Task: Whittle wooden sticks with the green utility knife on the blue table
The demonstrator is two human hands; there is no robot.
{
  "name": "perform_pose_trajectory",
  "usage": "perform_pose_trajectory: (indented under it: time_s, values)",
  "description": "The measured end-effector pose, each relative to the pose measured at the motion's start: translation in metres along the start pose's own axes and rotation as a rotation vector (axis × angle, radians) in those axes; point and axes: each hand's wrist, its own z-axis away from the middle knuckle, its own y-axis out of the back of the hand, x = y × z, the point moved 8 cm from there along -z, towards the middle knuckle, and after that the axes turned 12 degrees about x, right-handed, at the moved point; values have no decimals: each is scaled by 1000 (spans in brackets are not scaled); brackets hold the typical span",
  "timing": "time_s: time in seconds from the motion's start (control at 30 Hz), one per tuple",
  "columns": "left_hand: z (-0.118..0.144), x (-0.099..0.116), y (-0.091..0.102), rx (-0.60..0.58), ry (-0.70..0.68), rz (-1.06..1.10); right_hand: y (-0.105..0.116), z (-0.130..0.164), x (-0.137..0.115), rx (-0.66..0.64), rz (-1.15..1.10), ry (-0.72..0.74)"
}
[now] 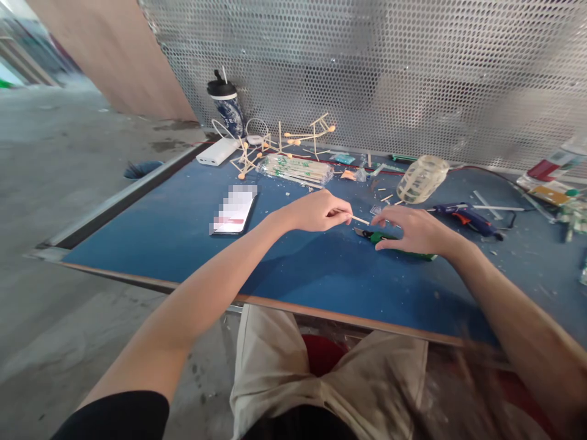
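Between the fingers of my left hand [323,211] is a short thin wooden stick [360,219], its free end pointing right. My right hand [410,227] is just right of that end, thumb and fingers spread apart, with nothing visible in it. Under the right hand lies a green utility knife [419,253], its blade [363,233] out toward the left and its middle partly covered by the hand. A smartphone [235,209] with a lit screen rests on the blue tabletop [151,229] left of my left hand.
Stick-and-ball frames [247,160] and a plastic-wrapped bundle of sticks [296,170] lie behind. A white power bank [217,151] and a lidded tumbler [227,107] stand back left. A clear jar [422,178] and a blue glue gun [468,219] are at right. Perforated metal [358,61] borders the table.
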Motion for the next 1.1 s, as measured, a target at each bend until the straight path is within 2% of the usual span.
perform_pose_trajectory:
  time_s: [0.17,0.27,0.37,0.43,0.67,0.9,1.1]
  values:
    - [0,-2,1,55,-43,-105,-12,2,0,-132,8,-52]
    - [0,-4,3,96,-55,-139,-11,2,-2,-108,-41,7]
    - [-1,-7,7,154,-40,-174,-6,2,-4,-15,-84,57]
    - [-1,-8,9,173,-28,-198,-8,2,-4,-14,-90,68]
    - [-1,-11,7,167,-13,-213,-24,7,2,-199,74,-2]
    - [-1,-14,5,165,-16,-211,-16,4,-5,-147,127,57]
    - [-1,-15,4,156,-6,-217,-18,5,-5,-191,170,49]
